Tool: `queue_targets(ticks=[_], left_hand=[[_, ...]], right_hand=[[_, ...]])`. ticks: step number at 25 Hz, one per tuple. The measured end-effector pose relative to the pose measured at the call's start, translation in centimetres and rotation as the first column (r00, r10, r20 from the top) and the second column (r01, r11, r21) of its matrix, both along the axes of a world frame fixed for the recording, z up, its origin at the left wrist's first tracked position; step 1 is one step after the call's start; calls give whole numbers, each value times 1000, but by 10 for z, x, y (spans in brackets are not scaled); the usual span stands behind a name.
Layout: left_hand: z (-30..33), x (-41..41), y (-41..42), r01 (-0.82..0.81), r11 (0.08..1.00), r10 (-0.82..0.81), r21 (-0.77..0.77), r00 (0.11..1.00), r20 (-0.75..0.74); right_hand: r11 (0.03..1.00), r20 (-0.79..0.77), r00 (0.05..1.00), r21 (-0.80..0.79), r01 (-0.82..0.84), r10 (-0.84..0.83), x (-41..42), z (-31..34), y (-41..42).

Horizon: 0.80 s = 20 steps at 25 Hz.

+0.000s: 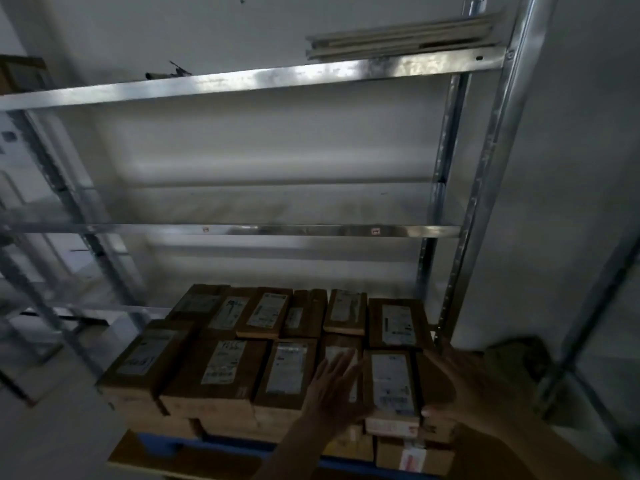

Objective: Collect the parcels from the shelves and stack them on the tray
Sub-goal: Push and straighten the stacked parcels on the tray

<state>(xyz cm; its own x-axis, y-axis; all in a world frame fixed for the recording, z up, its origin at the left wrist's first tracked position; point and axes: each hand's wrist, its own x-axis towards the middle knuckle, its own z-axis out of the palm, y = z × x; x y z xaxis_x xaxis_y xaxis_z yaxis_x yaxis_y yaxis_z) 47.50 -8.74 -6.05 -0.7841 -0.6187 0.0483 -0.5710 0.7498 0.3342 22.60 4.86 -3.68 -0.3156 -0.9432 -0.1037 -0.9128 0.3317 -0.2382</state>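
Both hands, left hand point(334, 389) and right hand point(460, 393), fingers straight, flank the parcel point(393, 384) at the stack's right edge.

Dim and soft with motion blur, dull glare on galvanised steel shelf beam point(242, 83), wide-angle bending at edges, shadowed corners

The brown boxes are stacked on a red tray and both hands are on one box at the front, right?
Not quite: the tray is blue, not red, as the head view shows along its edge under the boxes. The rest holds: the left hand and right hand flank one front box of the stacked brown boxes.
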Motion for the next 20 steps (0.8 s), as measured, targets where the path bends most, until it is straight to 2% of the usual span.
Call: queue_targets(ticks=[4,8,13,20], left_hand=[[-24,-12,1,-21,996,27,-82,997,75],[-47,-21,2,-32,997,41,-73,992,119],[-63,-31,6,9,998,-1,-70,994,107],[-68,-30,6,9,999,-6,-53,998,58]], right_hand=[[995,56,996,-82,-62,67,3,-16,2],[986,98,987,-119,-117,129,2,-36,-1],[976,190,967,-169,-136,167,-2,-52,0],[964,145,973,-226,-142,177,-6,-71,-4]])
